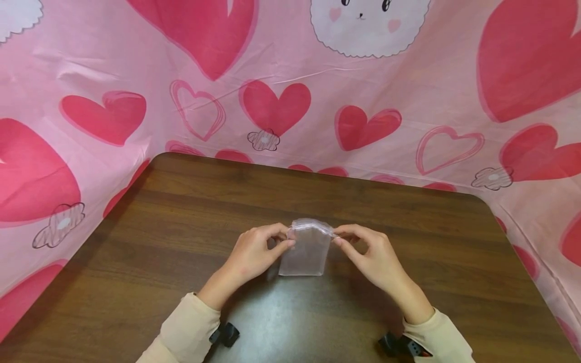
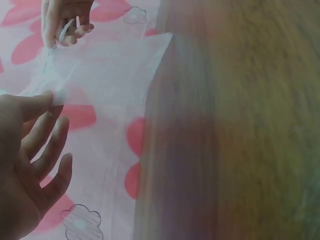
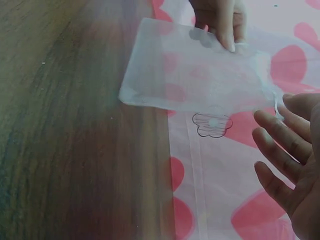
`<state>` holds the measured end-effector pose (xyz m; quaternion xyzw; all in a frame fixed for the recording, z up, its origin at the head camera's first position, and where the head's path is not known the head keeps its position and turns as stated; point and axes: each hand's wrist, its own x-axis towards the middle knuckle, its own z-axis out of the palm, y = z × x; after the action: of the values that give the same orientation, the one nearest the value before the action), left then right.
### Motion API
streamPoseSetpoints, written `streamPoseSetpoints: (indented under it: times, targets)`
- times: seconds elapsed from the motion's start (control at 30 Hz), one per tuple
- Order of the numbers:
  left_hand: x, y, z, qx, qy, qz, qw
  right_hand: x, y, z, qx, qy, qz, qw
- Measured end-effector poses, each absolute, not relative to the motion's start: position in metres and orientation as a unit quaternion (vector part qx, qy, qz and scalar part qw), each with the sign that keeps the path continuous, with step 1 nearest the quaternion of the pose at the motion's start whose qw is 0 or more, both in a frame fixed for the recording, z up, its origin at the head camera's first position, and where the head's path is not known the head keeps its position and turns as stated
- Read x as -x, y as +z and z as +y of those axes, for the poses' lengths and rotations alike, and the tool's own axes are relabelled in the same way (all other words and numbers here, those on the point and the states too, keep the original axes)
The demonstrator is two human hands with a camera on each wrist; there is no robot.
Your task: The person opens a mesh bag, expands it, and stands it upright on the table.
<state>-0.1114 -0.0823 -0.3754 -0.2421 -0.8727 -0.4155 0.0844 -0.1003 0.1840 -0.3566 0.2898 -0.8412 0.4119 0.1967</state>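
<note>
A sheer white drawstring pouch [image 1: 303,256] hangs between both hands, its gathered top edge up and its flat bottom toward the person. My left hand [image 1: 256,252] pinches the pouch's top left corner between thumb and index finger. At the opposite top corner, my right hand [image 1: 375,256] pinches the end of a thin drawstring [image 3: 277,107] with thumb and forefinger. In the left wrist view, the other fingers of the left hand [image 2: 35,165] are loosely spread. The right wrist view shows the pouch [image 3: 195,75] flat, see-through and with no contents visible.
Beneath the hands lies a dark brown wooden table [image 1: 190,201] with rounded far corners. A pink cloth [image 1: 327,96] printed with red hearts stands around its back and sides. Black wrist cameras [image 1: 230,335] sit by the beige sleeves [image 1: 188,322].
</note>
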Motion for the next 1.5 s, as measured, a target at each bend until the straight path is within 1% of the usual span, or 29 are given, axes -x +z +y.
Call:
streamPoseSetpoints:
  times: [0.27,0.4,0.57,0.7,0.83,1.1,1.37,1.5]
  targets:
    - [0.112,-0.374,-0.078,0.249,-0.414,-0.866,0.127,0.102,-0.362,0.186,-0.268,0.396,-0.857,0.192]
    - [0.112,-0.372,-0.076,0.255,-0.411,-0.865,0.135,0.100,-0.365,0.186,-0.251,0.387,-0.868,0.182]
    - [0.114,-0.369,-0.074,0.261,-0.416,-0.860,0.141,0.098,-0.367,0.186,-0.250,0.391,-0.872,0.157]
    - [0.114,-0.367,-0.072,0.264,-0.423,-0.856,0.138,0.098,-0.368,0.185,-0.256,0.392,-0.871,0.151]
    - [0.114,-0.367,-0.071,0.265,-0.426,-0.855,0.130,0.099,-0.368,0.184,-0.257,0.389,-0.870,0.159]
    - [0.113,-0.370,-0.074,0.256,-0.416,-0.863,0.131,0.102,-0.369,0.187,-0.225,0.394,-0.875,0.166]
    - [0.112,-0.372,-0.072,0.255,-0.427,-0.860,0.114,0.100,-0.372,0.184,-0.242,0.389,-0.874,0.164]
    - [0.111,-0.371,-0.071,0.250,-0.433,-0.859,0.111,0.098,-0.370,0.181,-0.235,0.398,-0.872,0.164]
